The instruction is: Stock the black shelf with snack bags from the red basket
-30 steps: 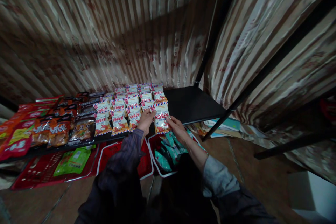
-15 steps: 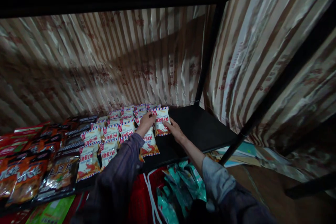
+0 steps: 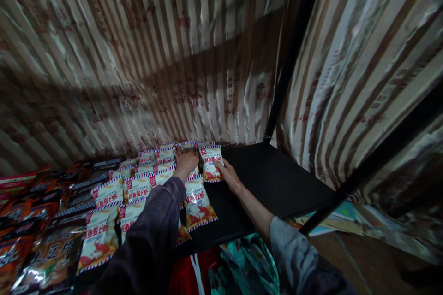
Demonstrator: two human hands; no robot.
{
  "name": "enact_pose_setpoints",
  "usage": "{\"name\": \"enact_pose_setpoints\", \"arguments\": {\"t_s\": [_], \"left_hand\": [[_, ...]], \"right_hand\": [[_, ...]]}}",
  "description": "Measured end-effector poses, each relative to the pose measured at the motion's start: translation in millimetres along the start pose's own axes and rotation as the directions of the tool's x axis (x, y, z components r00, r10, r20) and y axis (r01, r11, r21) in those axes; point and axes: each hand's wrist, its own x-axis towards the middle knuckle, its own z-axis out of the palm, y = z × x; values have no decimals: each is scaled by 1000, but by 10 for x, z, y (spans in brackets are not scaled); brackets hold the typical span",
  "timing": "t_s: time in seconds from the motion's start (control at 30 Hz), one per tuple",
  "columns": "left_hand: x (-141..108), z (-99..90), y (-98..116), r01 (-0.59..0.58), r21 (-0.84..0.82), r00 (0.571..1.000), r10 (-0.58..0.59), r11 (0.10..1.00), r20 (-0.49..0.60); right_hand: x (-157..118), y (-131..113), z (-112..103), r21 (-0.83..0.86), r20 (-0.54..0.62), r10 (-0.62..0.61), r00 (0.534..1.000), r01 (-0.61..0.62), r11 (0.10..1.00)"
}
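Note:
Rows of white snack bags with red lettering and striped edges lie on the black shelf (image 3: 273,184). My right hand (image 3: 229,174) grips one such snack bag (image 3: 212,162) by its right side, at the right end of the back rows. Over the bags just left of it, my left hand (image 3: 186,162) lies palm down with its fingers spread, touching them. Closer to the front edge, another white snack bag (image 3: 198,203) lies below my left hand. My left sleeve hides part of the front rows.
Orange and black snack bags (image 3: 38,203) and a dark potato-slice bag (image 3: 51,258) lie at the left. Below the shelf are teal packets (image 3: 247,265) beside a red bag (image 3: 185,274). Black posts (image 3: 290,69) stand at the right, before striped sheeting (image 3: 207,69).
My left hand has let go of the bag's upper left corner and moved left onto the neighbouring bags. My right hand still holds the bag. The view has shifted slightly.

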Motion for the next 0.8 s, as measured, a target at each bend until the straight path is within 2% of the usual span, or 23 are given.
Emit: {"name": "enact_pose_setpoints", "arguments": {"t_s": [0.23, 0.3, 0.37, 0.47, 0.57, 0.67, 0.8], "left_hand": [[-60, 143, -58, -39, 167, 999, 34, 985, 31], [-113, 154, -51, -60, 271, 997, 45, 961, 63], [-173, 154, -42, -92, 412, 993, 50, 907, 111], [-255, 149, -33, -152, 637, 985, 64, 756, 159], [-309, 156, -43, -187, 762, 982, 92, 621, 166], [-339, 171, -67, -196, 789, 981, 104, 583, 166], [-357, 185, -96, -183, 786, 983, 92, 590, 160]], "right_hand": [[-42, 108, -43, -184, 20, -42, 999, 45, 982], [-46, 141, -65, -234, 11, -39, 999, 40, 971], [-55, 172, -80, -271, 9, -43, 999, 44, 962], [-83, 204, -85, -317, 23, -76, 997, 79, 945], [-125, 217, -79, -346, 23, -89, 996, 91, 934], [-170, 215, -73, -356, 7, -82, 997, 80, 931], [-218, 171, -60, -376, -18, -77, 997, 64, 924]]}}
